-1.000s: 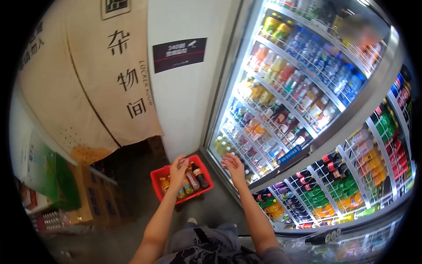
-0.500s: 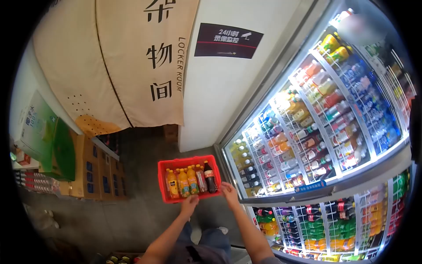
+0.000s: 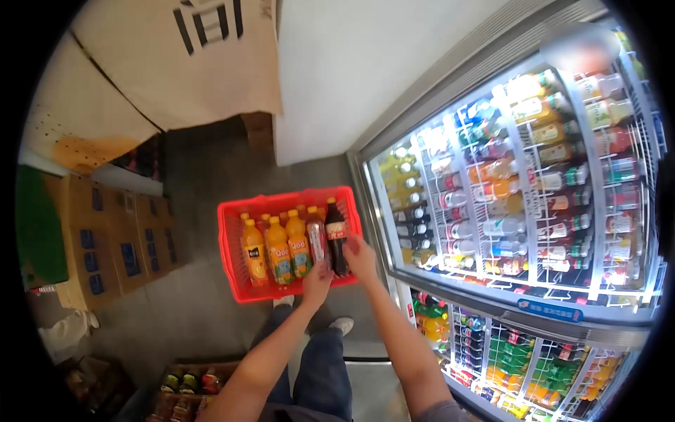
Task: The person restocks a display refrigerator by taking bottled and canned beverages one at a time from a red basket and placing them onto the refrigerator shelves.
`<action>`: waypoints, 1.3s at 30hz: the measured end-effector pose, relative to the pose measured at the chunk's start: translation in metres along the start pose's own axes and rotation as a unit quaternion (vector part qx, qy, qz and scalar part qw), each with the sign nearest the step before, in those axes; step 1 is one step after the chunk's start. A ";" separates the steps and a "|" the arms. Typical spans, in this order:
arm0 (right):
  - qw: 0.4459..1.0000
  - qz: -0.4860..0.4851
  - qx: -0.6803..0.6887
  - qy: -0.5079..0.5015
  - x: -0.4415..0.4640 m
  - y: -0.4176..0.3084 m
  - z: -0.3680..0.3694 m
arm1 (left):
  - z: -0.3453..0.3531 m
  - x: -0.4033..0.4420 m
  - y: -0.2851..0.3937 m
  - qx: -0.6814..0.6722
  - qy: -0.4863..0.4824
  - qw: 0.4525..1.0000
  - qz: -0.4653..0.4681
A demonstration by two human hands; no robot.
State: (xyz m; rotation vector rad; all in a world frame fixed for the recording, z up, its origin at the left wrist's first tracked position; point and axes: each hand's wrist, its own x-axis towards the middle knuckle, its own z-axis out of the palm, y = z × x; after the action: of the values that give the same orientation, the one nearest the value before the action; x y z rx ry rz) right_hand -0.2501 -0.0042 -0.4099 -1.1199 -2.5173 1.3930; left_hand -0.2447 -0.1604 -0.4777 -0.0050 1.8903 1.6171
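Observation:
A red plastic basket (image 3: 229, 243) in front of me holds several bottles standing in a slanted row. Orange-capped juice bottles, one of them an orange juice bottle (image 3: 255, 254), fill its left and middle. On its right side are a clear bottle with a reddish label (image 3: 316, 238) and a dark cola bottle (image 3: 335, 228). My left hand (image 3: 318, 280) is at the basket's near side, its fingers closed at the lower end of the clear bottle. Against the side of the cola bottle, my right hand (image 3: 360, 257) has its fingers bent inward; part of its grip is hidden.
A lit drinks fridge (image 3: 485, 197) with stocked shelves rises on the right, above a lower chilled rack (image 3: 506, 355). Cardboard boxes (image 3: 105, 246) are stacked at left, near a hanging cloth curtain (image 3: 190, 77). Packaged goods (image 3: 186, 387) lie at lower left.
The view has tilted down and the basket looks larger and nearer. My right hand has moved from the basket's right rim to the cola bottle; my left hand has moved in to the clear bottle.

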 end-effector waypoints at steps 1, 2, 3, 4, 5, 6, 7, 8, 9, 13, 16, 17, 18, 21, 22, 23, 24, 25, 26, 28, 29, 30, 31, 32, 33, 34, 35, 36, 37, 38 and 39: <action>1.000 -0.013 -0.003 -0.001 0.013 -0.008 0.003 | 0.008 0.012 -0.008 0.004 0.010 1.000 0.017; 0.999 -0.030 -0.016 0.016 0.028 -0.001 0.010 | 0.014 0.020 -0.003 0.005 0.008 1.000 0.005; 1.000 -0.015 0.004 0.007 0.035 0.000 0.017 | 0.015 0.022 0.004 0.014 -0.003 0.999 -0.037; 0.995 -0.089 -0.047 0.020 0.047 -0.001 0.020 | 0.018 0.028 0.013 0.022 -0.012 0.997 -0.074; 0.994 -0.095 -0.050 0.009 0.058 0.000 0.022 | 0.025 0.033 0.015 0.023 -0.011 0.996 -0.083; 0.994 -0.099 -0.051 -0.002 0.064 0.004 0.030 | 0.030 0.033 0.010 0.051 0.005 0.997 -0.049; 0.994 -0.093 -0.049 -0.007 0.073 0.003 0.033 | 0.035 0.035 0.010 0.080 0.020 0.997 -0.012; 0.995 -0.087 -0.050 -0.019 0.082 0.003 0.035 | 0.039 0.035 0.005 0.082 0.019 0.996 -0.019; 0.995 -0.082 -0.051 -0.031 0.088 0.007 0.042 | 0.041 0.036 -0.003 0.077 0.023 0.996 -0.029; 0.988 -0.013 -0.153 -0.031 0.111 -0.006 0.054 | 0.044 0.036 -0.007 0.049 0.026 0.996 -0.066; 0.976 0.003 -0.212 -0.042 0.122 -0.006 0.066 | 0.044 0.040 -0.015 -0.012 0.022 0.995 -0.094; 0.976 0.005 -0.212 -0.044 0.122 -0.005 0.071 | 0.040 0.039 -0.011 -0.047 0.016 0.993 -0.109; 0.971 0.031 -0.227 -0.063 0.126 -0.006 0.076 | 0.038 0.040 -0.006 -0.048 0.016 0.993 -0.109; 0.963 0.056 -0.251 -0.080 0.144 0.000 0.088 | 0.027 0.041 0.002 -0.100 -0.030 0.981 -0.163; 0.961 0.058 -0.260 -0.079 0.145 0.003 0.094 | 0.022 0.040 0.001 -0.127 -0.049 0.978 -0.159; 0.961 0.059 -0.258 -0.083 0.144 0.007 0.099 | 0.018 0.037 0.000 -0.155 -0.067 0.973 -0.155; 0.958 0.030 -0.281 -0.053 0.144 0.009 0.101 | 0.015 0.036 0.000 -0.154 -0.065 0.973 -0.157; 0.952 0.001 -0.304 -0.021 0.144 0.012 0.101 | 0.014 0.037 0.002 -0.157 -0.080 0.971 -0.161; 0.952 -0.001 -0.305 -0.021 0.144 0.009 0.100 | 0.014 0.038 0.004 -0.162 -0.094 0.968 -0.165; 0.950 -0.025 -0.311 0.001 0.139 0.004 0.097 | 0.015 0.038 0.010 -0.173 -0.090 0.967 -0.166; 0.949 -0.029 -0.313 0.001 0.137 -0.001 0.091 | 0.016 0.037 0.008 -0.182 -0.087 0.965 -0.169; 0.965 -0.035 -0.259 -0.019 0.134 -0.006 0.082 | 0.016 0.036 0.006 -0.185 -0.086 0.965 -0.167; 0.977 -0.040 -0.205 -0.039 0.129 -0.012 0.074 | 0.014 0.035 0.005 -0.172 -0.083 0.968 -0.162; 0.977 -0.043 -0.207 -0.037 0.120 -0.023 0.064 | 0.014 0.034 0.003 -0.159 -0.083 0.971 -0.156; 0.981 -0.047 -0.182 -0.040 0.109 -0.036 0.053 | 0.013 0.031 0.001 -0.162 -0.084 0.972 -0.151; 0.985 -0.051 -0.156 -0.043 0.097 -0.048 0.043 | 0.011 0.025 0.001 -0.166 -0.078 0.972 -0.146; 0.989 -0.070 -0.128 -0.027 0.086 -0.053 0.035 | 0.009 0.019 0.004 -0.170 -0.073 0.973 -0.140; 0.992 -0.072 -0.101 -0.020 0.073 -0.046 0.030 | 0.004 0.011 0.008 -0.173 -0.077 0.973 -0.132; 0.994 -0.064 -0.091 -0.015 0.054 -0.056 0.018 | -0.002 0.003 0.014 -0.150 -0.085 0.978 -0.116; 0.994 -0.053 -0.094 -0.007 0.035 -0.068 0.005 | -0.009 -0.005 0.019 -0.126 -0.092 0.983 -0.100; 0.995 -0.044 -0.085 0.008 0.019 -0.069 -0.006 | -0.013 -0.011 0.017 -0.075 -0.083 0.991 -0.075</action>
State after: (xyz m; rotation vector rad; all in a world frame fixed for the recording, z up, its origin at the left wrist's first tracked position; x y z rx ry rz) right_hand -0.3010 -0.0111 -0.3597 -1.0242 -2.6796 1.1635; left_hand -0.2486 -0.1723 -0.4564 -0.0724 1.6003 1.6008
